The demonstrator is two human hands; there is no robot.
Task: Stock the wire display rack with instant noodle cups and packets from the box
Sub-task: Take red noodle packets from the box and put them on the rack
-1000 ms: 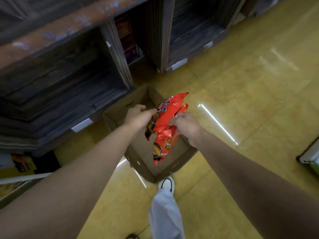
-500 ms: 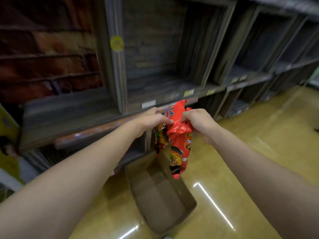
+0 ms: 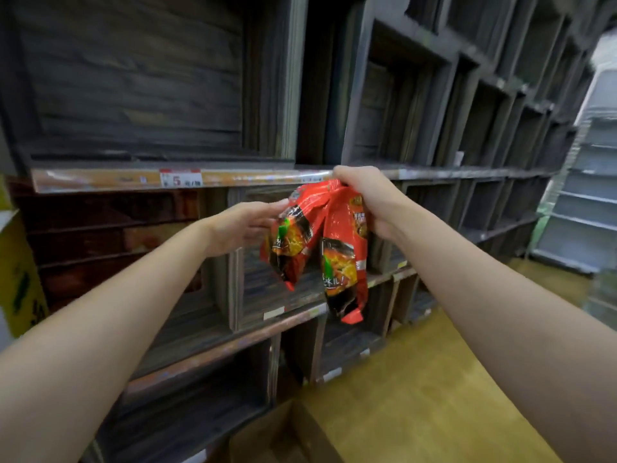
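Observation:
Two red noodle packets hang in front of the dark shelving. My right hand (image 3: pixel 370 198) grips the top of the right packet (image 3: pixel 344 262), which dangles lowest. The left packet (image 3: pixel 290 242) sits beside it, and my left hand (image 3: pixel 247 225) touches its upper left side with fingers fairly straight. Whether the right hand also pinches the left packet's top is hidden. The cardboard box (image 3: pixel 287 432) stands open on the floor at the bottom centre, and its visible inside looks bare.
Dark wood-look shelf cubbies (image 3: pixel 133 88) fill the wall ahead, with an orange price strip (image 3: pixel 180 178) at hand height. A yellow carton (image 3: pixel 16 272) is at the far left. A pale metal rack (image 3: pixel 581 202) stands at the right over yellow floor (image 3: pixel 434 396).
Both hands lifted the packets from over the box up to shelf height. My view swung upward from the floor to the shelving. The packets now hang apart as two.

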